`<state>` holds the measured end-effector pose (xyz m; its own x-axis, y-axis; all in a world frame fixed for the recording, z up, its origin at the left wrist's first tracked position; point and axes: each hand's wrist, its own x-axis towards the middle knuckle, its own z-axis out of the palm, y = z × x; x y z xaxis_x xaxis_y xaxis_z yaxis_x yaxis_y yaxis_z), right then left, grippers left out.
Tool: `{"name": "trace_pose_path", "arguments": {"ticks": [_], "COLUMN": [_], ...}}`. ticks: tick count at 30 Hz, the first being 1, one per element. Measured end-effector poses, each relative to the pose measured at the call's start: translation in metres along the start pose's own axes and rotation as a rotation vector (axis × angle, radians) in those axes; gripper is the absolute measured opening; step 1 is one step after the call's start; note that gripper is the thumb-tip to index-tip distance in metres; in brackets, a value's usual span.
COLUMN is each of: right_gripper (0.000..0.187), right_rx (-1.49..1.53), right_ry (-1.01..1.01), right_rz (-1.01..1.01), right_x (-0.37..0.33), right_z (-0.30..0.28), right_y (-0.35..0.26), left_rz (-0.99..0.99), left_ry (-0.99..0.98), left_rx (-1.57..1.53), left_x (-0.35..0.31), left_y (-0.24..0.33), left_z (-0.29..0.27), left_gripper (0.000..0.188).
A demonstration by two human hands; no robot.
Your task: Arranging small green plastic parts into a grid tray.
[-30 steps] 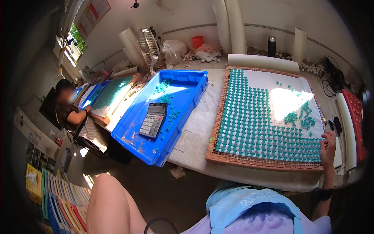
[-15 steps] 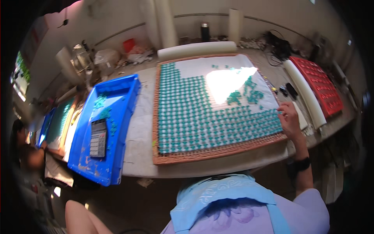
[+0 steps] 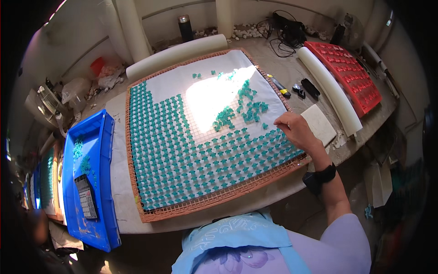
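Observation:
My right hand [image 3: 295,128] reaches over the right edge of a wide framed mesh tray [image 3: 219,197]. Its fingertips are pinched just above the end of the rows of small green pieces [image 3: 214,164]; what they hold, if anything, is too small to make out. The green pieces sit in neat rows on a white sheet [image 3: 166,86] along the tray's left and near sides. A loose heap of green pieces [image 3: 253,111] lies close to my fingers, beside a patch of bright glare. My left hand is out of view.
A blue bin [image 3: 104,182] with green pieces and a calculator [image 3: 86,197] stands left. To the right are a square white board [image 3: 319,123], a yellow-black cutter [image 3: 280,86], a white roll [image 3: 331,91] and a red tray [image 3: 346,75]. Another white roll [image 3: 178,55] lies behind.
The view has swung right and closer, so the tray now appears further left. My right hand stays pinched, shifting slightly above the right end of the rows.

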<state>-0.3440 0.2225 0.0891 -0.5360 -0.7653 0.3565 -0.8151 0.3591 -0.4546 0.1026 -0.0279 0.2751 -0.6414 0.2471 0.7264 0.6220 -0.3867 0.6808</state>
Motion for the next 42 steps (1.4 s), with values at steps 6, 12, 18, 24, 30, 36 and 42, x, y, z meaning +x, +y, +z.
{"name": "trace_pose_path", "arguments": {"ticks": [6,12,18,24,30,36,42], "right_gripper": [0.014,0.016,0.013,0.010,0.012,0.016,0.014], "right_rx": [-0.032,0.000,0.073,0.077,0.000,-0.010,0.097], "right_ry": [-0.273,-0.392,-0.304,-0.206,-0.243,-0.115,-0.262], "right_rz": [-0.051,-0.019,0.059,-0.031,-0.033,-0.039,-0.095], "right_x": [0.029,0.042,0.036,0.042,0.039,0.039,0.034], "right_z": [0.012,0.022,0.025,0.032,0.026,0.031,0.045], "right_y": [0.021,0.021,0.032,0.035,0.027,0.004,-0.003], "left_rz": [-1.209,-1.490,-1.292,-1.141,-1.050,-1.028,-0.947], "left_ry": [0.844,0.854,0.685,0.642,0.674,0.714,0.677], "left_rx": [0.191,0.310,0.774,0.887,0.868,0.834,0.877], "left_x": [-0.127,-0.151,-0.152,-0.186,-0.180,-0.185,-0.190], "left_y": [-0.097,-0.183,-0.210,-0.220,-0.223,-0.225,-0.228], "left_z": [-0.024,-0.013,-0.020,-0.016,-0.017,-0.015,-0.018], "left_gripper": [0.046,0.036,0.035,0.025,0.017,0.007,0.006]}}
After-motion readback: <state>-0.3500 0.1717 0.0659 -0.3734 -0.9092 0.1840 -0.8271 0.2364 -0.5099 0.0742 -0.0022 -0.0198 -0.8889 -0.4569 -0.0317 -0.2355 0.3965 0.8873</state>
